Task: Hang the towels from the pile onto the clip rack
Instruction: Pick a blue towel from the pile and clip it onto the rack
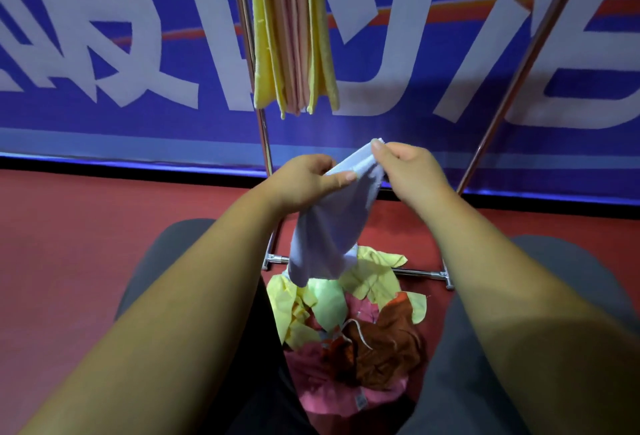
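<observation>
A light blue towel (329,227) hangs between my two hands above the pile. My left hand (304,178) grips its upper edge between thumb and curled fingers. Just to the right, my right hand (405,168) pinches the towel's top corner. Below, between my knees, lies the pile of towels (360,330) in yellow, pale green, pink and rust brown. Several yellow and pink towels (294,36) hang side by side from the top of the view; the clips that hold them are out of frame.
The rack's metal poles (258,95) rise left and right of the hanging towels, and its foot bar (419,273) lies on the red floor behind the pile. A blue banner with large white letters (104,54) closes off the back.
</observation>
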Available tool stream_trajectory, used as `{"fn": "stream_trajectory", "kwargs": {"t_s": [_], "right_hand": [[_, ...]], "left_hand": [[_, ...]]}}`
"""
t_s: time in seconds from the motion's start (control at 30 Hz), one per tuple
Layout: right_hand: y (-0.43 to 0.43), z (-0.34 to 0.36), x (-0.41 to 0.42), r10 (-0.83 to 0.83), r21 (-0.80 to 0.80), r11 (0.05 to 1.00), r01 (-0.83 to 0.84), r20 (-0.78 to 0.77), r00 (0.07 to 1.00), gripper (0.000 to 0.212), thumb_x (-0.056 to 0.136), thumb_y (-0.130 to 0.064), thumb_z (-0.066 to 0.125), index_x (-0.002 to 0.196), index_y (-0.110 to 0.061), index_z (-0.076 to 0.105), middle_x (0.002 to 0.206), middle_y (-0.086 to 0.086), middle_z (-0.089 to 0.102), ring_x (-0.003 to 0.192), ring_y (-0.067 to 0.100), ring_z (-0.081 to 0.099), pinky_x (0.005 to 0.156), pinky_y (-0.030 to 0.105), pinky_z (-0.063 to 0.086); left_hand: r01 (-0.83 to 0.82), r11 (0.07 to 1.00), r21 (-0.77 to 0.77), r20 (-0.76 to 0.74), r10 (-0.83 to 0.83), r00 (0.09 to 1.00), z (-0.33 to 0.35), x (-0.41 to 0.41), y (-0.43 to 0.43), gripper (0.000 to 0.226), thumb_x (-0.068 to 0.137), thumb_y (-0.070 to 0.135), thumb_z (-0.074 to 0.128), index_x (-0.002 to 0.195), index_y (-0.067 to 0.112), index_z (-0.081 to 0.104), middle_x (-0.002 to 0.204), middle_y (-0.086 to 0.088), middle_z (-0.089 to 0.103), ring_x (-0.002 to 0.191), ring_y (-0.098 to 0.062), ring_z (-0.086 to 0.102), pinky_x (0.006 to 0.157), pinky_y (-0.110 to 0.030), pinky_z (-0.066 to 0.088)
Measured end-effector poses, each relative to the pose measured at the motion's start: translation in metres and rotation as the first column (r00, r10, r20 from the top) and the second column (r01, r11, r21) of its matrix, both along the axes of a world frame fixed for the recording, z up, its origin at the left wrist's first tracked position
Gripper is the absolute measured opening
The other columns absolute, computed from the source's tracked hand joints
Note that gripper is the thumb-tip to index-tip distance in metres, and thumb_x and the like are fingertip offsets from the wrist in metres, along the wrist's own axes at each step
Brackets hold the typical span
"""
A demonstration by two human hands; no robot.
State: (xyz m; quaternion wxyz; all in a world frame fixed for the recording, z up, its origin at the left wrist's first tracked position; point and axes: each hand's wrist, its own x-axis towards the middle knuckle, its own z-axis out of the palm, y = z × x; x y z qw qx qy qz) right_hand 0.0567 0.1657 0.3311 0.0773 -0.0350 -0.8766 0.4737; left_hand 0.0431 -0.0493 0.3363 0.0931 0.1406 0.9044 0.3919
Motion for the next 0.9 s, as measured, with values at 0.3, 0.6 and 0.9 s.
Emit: {"fn": "stream_trajectory", "kwargs": {"t_s": [0.3, 0.6, 0.9], "right_hand": [[0.021, -0.003, -0.020, -0.451, -0.485, 0.725, 0.489, 0.202, 0.869, 0.043, 0.096, -0.044, 0.071, 0.083, -0.004, 0.065, 0.080, 0.001, 0.063, 0.078, 0.020, 0.061, 0.077, 0.036, 0.055], [0.025, -0.003, -0.023, -0.343, -0.484, 0.779, 0.399, 0.204, 0.917, 0.034, 0.092, -0.046, 0.068, 0.081, -0.015, 0.072, 0.091, 0.014, 0.077, 0.081, 0.024, 0.067, 0.078, 0.037, 0.055], [0.012, 0.005, -0.002, 0.403, -0.644, 0.734, -0.216, 0.158, 0.901, 0.023, 0.106, -0.023, 0.060, 0.094, -0.008, 0.073, 0.086, 0.007, 0.071, 0.080, 0.016, 0.067, 0.075, 0.030, 0.051]], "left_hand": [[-0.035, 0.929, -0.368, -0.079, 0.006, 0.997, -0.016, -0.014, -0.014, 0.018, 0.095, 0.038, 0.072, 0.095, 0.026, 0.059, 0.097, 0.000, 0.064, 0.090, -0.024, 0.057, 0.069, -0.033, 0.037], [-0.084, 0.852, -0.518, -0.032, 0.079, 0.996, -0.027, -0.018, -0.012, 0.029, 0.088, 0.007, 0.062, 0.069, 0.030, 0.060, 0.087, -0.004, 0.070, 0.077, -0.026, 0.058, 0.060, -0.030, 0.037], [-0.307, 0.945, -0.114, 0.094, 0.318, 0.943, -0.020, -0.013, 0.004, 0.028, 0.083, 0.007, 0.052, 0.085, 0.023, 0.075, 0.071, -0.011, 0.075, 0.062, -0.034, 0.074, 0.055, -0.043, 0.065]]}}
